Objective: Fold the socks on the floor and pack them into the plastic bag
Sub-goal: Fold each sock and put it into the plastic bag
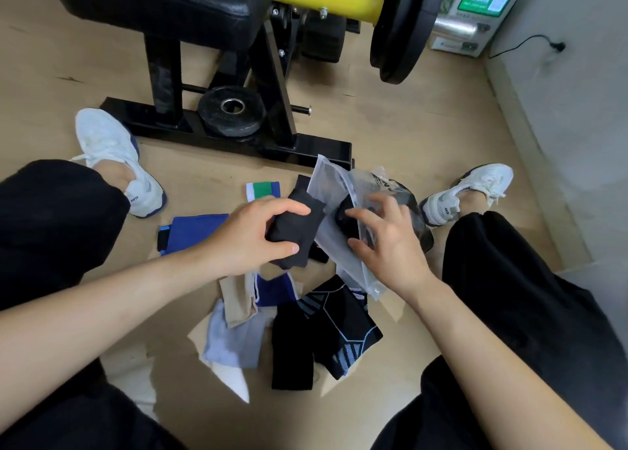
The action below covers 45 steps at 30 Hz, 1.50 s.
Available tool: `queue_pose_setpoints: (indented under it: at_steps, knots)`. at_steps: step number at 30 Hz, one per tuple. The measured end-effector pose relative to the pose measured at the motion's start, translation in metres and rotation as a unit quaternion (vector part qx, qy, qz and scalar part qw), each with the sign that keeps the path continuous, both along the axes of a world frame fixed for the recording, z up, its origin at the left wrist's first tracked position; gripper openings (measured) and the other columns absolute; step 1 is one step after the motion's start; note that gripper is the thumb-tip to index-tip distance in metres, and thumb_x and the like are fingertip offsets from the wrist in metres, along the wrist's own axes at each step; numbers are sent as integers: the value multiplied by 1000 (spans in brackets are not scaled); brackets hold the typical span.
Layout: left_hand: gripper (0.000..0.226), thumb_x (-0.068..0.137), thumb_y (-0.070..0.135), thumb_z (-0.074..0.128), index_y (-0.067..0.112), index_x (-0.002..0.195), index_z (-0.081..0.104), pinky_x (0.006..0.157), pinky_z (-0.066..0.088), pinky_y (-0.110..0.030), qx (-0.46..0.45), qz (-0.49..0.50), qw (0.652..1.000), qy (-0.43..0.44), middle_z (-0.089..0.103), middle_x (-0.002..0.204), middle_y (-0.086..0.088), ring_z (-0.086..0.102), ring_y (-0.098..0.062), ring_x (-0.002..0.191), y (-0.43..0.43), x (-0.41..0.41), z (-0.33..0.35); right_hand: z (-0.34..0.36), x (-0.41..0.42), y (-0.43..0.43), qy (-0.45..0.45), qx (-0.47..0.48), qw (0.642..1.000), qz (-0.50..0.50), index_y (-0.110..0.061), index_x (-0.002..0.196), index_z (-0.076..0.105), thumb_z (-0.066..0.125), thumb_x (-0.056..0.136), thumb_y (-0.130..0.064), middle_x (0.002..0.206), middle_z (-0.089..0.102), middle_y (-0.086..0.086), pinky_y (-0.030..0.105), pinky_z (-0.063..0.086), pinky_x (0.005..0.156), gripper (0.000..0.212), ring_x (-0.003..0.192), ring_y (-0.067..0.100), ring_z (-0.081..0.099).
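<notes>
step: packing. this sock looks folded and is on its way into the bag.
left hand (248,235): thumb and fingers pinched round a folded dark grey sock (299,242), held above the pile, its far end right at the bag mouth.
right hand (390,245): fingers bent and spread over the plastic bag (331,184), thumb on the near side, gripping the film to keep the mouth open.
bag: translucent, tilted, between the feet, mouth facing the sock. dark socks already inside, count unreadable. cannot tell if its far end rests on the floor.
still on floor: blue sock (200,232) and green-and-white sock (263,189) beyond the left hand. beige sock (238,296), pale blue-grey sock (234,340) and black patterned socks (326,330) nearer the body, loose and partly overlapping.
progress: my read is early to mid. most of the pile isn't bagged yet.
next move: push the sock past the lip and let go inside. needs the right hand to hold the mouth wide.
risk: film is limp, so the lip may fold over and catch the sock.
surroundings: black weight bench frame (238,143) with a small weight plate (231,109) just beyond the bag.
</notes>
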<state>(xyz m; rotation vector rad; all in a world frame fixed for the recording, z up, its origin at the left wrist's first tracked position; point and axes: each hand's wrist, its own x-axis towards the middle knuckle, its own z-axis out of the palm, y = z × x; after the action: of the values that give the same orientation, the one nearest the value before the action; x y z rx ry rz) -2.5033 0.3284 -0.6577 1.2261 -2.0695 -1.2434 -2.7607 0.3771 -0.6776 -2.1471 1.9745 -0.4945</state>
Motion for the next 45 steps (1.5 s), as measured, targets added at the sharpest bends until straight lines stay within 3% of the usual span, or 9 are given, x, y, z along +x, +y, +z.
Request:
queue_pose_setpoints:
  at_steps: [3,7,11,15,19,22,29,35,45]
  knots:
    - [51,80,11,82,35,121,63,61,37,-8,-2,17,1000,-9,55,82,28,53,18,69,-3,0,-3,-5,0,-4,-2,28,1000,-13,-20,133,59,69,88,-13,130,46,3,45,53,86,47,110,28,53]
    - [54,79,17,82,38,125,63,76,41,-16,-3,10,1000,-13,60,106,29,57,10,91,-8,-8,-12,-1,-7,-11,-51,-10,998,-44,-17,129,62,57,86,1,120,56,-4,42,54,81,47,87,21,63]
    - [53,82,19,79,40,127,61,72,37,-7,-10,-19,999,-29,56,108,21,49,17,89,-21,-25,-14,7,-16,-11,-77,-29,993,-80,-19,115,66,73,84,-18,108,60,-7,36,54,78,32,77,14,61]
    - [54,84,22,77,36,133,58,86,41,-25,-22,-30,998,-42,54,118,13,50,-4,104,-37,-55,-24,9,-24,-15,-77,-71,990,-98,-17,112,68,67,83,-3,106,62,-8,37,56,77,32,74,9,60]
    - [58,86,21,76,30,139,56,83,33,-20,-22,-39,998,-32,54,121,8,45,-7,100,-46,-101,-44,13,-30,-16,-81,-61,991,-82,-15,131,63,61,82,7,117,62,-7,21,51,80,54,77,6,57]
    - [62,86,19,76,26,143,52,92,36,-23,-2,-44,998,-35,53,133,-1,50,-18,121,-51,-133,-69,15,-33,-17,-83,-65,992,-71,-13,137,59,60,83,7,121,61,-4,14,49,80,58,80,2,58]
    - [68,97,30,61,31,157,29,96,49,-43,-74,-158,953,-247,35,150,-4,46,-31,132,-77,-186,-118,17,-36,-13,-110,-59,989,-77,-11,137,58,61,83,9,124,62,-2,1,42,75,58,82,-9,56]
    - [66,102,64,28,36,160,15,114,31,-51,-36,-257,898,-356,-7,169,6,20,-35,150,-83,-195,-157,20,-43,-13,-134,-51,985,-96,-15,138,58,61,82,9,121,63,-2,5,46,74,60,82,4,59]
    - [69,96,75,15,46,158,8,122,7,-58,107,-232,911,-325,-11,169,6,-9,-35,154,-87,-213,-173,22,-39,-10,-161,-24,984,-72,-17,141,54,61,85,9,120,62,-3,10,49,74,63,83,3,57]
